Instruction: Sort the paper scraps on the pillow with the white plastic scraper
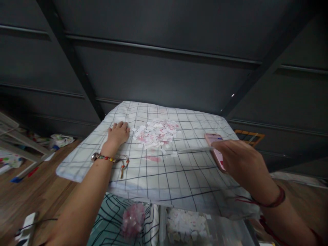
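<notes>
My left hand (119, 133) lies palm down on the white checked cloth (184, 181), fingers spread, just left of a heap of small white and pink paper-like pieces (156, 134). In my right hand (241, 164) is a pair of thin, pale tweezers (196, 149), pointing left over the cloth. At their tips is a small white piece (174, 154); whether they grip it I cannot tell. Beneath my right hand lies a pink phone (217, 155), partly covered. In front of the heap there is a flat pink piece (153, 159).
Below the table's front edge, a clear plastic bin (225, 227) holds many white pieces (187, 222). Left of it, a bundle of pink pieces in clear plastic (133, 218) sits on green patterned fabric (105, 218). A dark panelled wall (164, 75) stands behind. A power strip (27, 227) lies at lower left.
</notes>
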`<state>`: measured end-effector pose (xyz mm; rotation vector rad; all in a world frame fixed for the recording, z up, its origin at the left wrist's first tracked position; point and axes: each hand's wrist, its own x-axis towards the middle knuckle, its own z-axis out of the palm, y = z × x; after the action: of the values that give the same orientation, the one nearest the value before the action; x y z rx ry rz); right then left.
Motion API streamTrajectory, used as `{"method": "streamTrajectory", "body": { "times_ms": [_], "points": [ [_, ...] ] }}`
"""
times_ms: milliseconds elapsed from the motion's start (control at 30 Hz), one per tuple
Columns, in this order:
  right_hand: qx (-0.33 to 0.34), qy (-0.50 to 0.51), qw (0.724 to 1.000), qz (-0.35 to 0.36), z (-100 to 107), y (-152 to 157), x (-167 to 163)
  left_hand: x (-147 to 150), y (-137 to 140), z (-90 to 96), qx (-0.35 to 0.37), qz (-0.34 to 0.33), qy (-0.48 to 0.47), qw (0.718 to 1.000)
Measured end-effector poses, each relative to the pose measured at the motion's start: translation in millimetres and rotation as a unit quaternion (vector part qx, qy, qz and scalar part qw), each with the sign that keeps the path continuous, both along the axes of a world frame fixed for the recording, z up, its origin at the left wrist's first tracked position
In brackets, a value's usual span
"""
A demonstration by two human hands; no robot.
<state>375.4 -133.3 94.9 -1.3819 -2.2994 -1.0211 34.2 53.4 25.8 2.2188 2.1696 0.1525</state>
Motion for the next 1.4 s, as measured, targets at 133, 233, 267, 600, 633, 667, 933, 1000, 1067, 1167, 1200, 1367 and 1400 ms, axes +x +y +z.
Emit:
{"method": "streamTrajectory", "body": {
  "times_ms": [133, 233, 267, 600, 633, 667, 933, 1000, 1067, 1167, 1200, 1367, 1400],
  "points": [
    [0.000, -0.001, 1.000, 0.014, 3.7, -10.6, 2.3, 0.1, 0.4, -0.1, -0.002, 0.003, 0.003, 1.000],
    [0.005, 0.009, 1.000, 0.008, 4.6, -7.4, 0.7, -1.3, 2.1, -2.7, 0.003, 0.000, 0.005, 1.000],
    [0.008, 0.015, 1.000, 0.002, 4.2, -4.6, -0.2, -2.1, 2.9, -4.0, 0.006, -0.002, 0.005, 1.000],
    [0.005, 0.042, 0.999, 0.030, 1.6, 8.7, -23.0, -4.7, 8.2, -8.8, 0.013, -0.006, 0.010, 1.000],
    [0.010, 0.041, 0.998, 0.037, 2.5, 7.8, -24.3, -4.5, 8.0, -8.4, 0.012, -0.006, 0.010, 1.000],
    [0.014, 0.042, 0.998, 0.039, 3.4, 7.2, -25.0, -4.3, 7.6, -8.1, 0.011, -0.007, 0.010, 1.000],
    [0.011, 0.039, 0.997, 0.060, 5.5, 4.1, -32.4, -3.5, 6.6, -6.9, 0.005, -0.001, 0.004, 1.000],
    [-0.006, 0.048, 0.996, 0.081, 7.2, 0.9, -36.4, -3.3, 6.6, -6.4, 0.006, -0.002, 0.002, 1.000],
    [-0.007, 0.058, 0.994, 0.092, 9.1, -0.7, -39.0, -3.1, 6.4, -6.0, 0.008, -0.004, 0.000, 1.000],
    [0.016, 0.074, 0.993, 0.086, 10.7, 3.1, -41.3, -3.1, 5.6, -5.6, 0.006, -0.005, 0.000, 1.000],
    [0.016, 0.077, 0.994, 0.080, 10.6, 5.8, -42.4, -3.2, 5.3, -5.6, 0.007, -0.005, 0.000, 1.000],
    [-0.052, 0.068, 0.995, 0.045, 7.7, 17.4, -50.2, -3.3, 3.8, -5.0, 0.005, -0.008, -0.002, 1.000],
    [-0.059, 0.064, 0.996, 0.038, 7.0, 17.9, -50.1, -3.1, 3.7, -4.7, 0.003, -0.006, -0.002, 1.000]
  ]
}}
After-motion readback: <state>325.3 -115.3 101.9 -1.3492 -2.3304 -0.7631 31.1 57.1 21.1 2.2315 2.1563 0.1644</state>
